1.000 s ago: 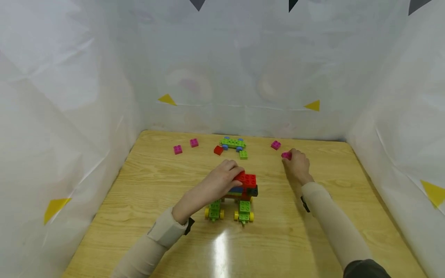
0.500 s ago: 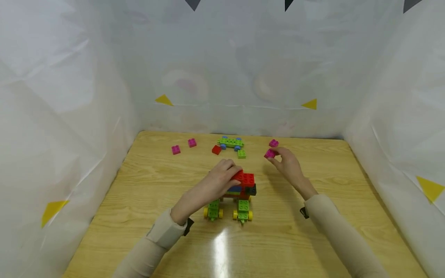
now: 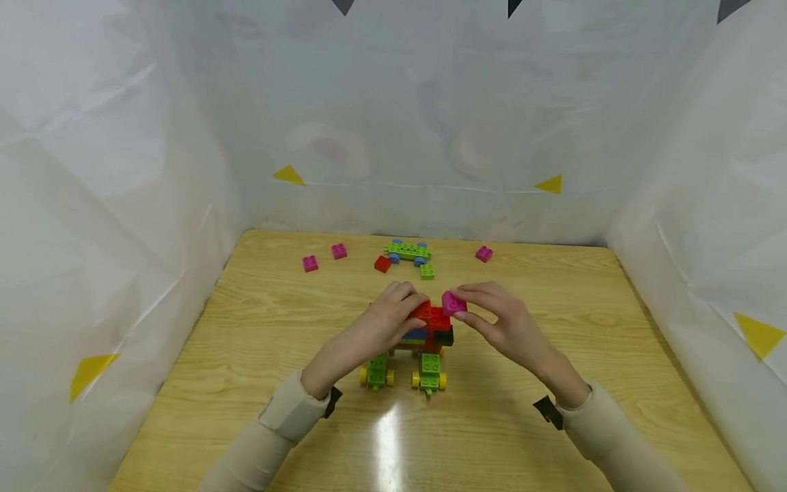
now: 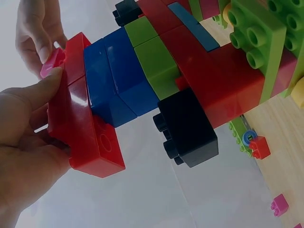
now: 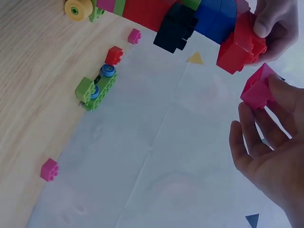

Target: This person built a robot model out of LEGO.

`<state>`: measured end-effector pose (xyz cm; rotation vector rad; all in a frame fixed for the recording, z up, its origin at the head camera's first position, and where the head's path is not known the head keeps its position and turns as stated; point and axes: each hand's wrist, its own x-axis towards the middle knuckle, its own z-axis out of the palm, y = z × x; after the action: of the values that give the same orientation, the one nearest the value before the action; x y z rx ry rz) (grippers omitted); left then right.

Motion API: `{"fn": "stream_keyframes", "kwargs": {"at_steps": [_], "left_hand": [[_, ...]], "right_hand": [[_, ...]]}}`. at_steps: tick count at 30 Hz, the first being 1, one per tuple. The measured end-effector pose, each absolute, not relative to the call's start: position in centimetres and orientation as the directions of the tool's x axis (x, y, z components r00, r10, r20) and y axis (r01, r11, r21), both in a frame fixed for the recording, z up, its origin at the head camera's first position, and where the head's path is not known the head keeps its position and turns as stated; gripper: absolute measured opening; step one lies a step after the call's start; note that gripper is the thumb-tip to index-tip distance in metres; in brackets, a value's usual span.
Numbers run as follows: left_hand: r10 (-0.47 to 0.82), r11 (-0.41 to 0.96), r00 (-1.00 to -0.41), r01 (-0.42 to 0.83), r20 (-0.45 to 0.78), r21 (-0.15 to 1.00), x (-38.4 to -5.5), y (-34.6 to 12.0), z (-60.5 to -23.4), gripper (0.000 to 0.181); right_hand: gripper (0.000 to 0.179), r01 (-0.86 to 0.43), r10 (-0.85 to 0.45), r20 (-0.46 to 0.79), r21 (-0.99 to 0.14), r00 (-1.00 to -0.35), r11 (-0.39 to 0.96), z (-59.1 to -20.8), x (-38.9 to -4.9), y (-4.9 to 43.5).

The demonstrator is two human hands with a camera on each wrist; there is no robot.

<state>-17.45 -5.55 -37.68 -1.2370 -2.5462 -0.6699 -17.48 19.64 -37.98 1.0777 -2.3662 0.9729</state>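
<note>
A toy-brick model stands mid-table on green bases with yellow wheels [image 3: 443, 380]. It has blue bricks [image 4: 128, 76], a black brick [image 4: 190, 128] jutting from its side and red bricks [image 4: 97, 152] on top. My left hand [image 3: 384, 318] grips the red top bricks, thumb on one side. Between the thumb and fingertips of my right hand [image 3: 510, 328] is a pink brick [image 3: 453, 303], held close beside the red top. In the right wrist view that pink brick [image 5: 258, 90] shows apart from the red bricks [image 5: 237, 45], while the other fingers spread below it.
Toward the back of the table [image 3: 258, 328] lie a green wheeled base [image 3: 407, 251] with blue wheels, a red brick [image 3: 382, 264] and a green brick [image 3: 427, 272]. Two pink bricks [image 3: 310, 263] are at back left, another pink brick [image 3: 484, 253] at back right. White sheeting [image 3: 393, 123] encloses the table.
My right hand has lifted the pink brick from the back right and brought it left and nearer, beside the model's red top. My left hand keeps its grip on the model.
</note>
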Motion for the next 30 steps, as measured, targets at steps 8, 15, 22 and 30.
{"fn": "stream_keyframes", "kwargs": {"at_steps": [8,15,22,30], "left_hand": [[0.688,0.545,-0.619,0.785,0.379,0.293,-17.4,-5.5,-37.8,0.03],[0.682,0.551,-0.628,0.778,0.374,0.302,-17.4,-5.5,-37.7,0.03],[0.686,0.544,-0.623,0.782,0.375,0.304,-17.4,-5.6,-37.7,0.03],[0.682,0.546,-0.629,0.777,0.373,0.313,-17.4,-5.6,-37.7,0.03]], "right_hand": [[0.041,-0.765,-0.562,0.52,-0.437,-0.644,0.472,-38.5,-17.1,19.8],[0.042,-0.782,-0.579,0.526,-0.4,-0.623,0.477,-38.6,-17.0,19.8],[0.04,-0.786,-0.597,0.512,-0.365,-0.617,0.499,-38.2,-16.8,19.5],[0.037,-0.801,-0.63,0.497,-0.315,-0.596,0.51,-37.5,-17.0,19.0]]}}
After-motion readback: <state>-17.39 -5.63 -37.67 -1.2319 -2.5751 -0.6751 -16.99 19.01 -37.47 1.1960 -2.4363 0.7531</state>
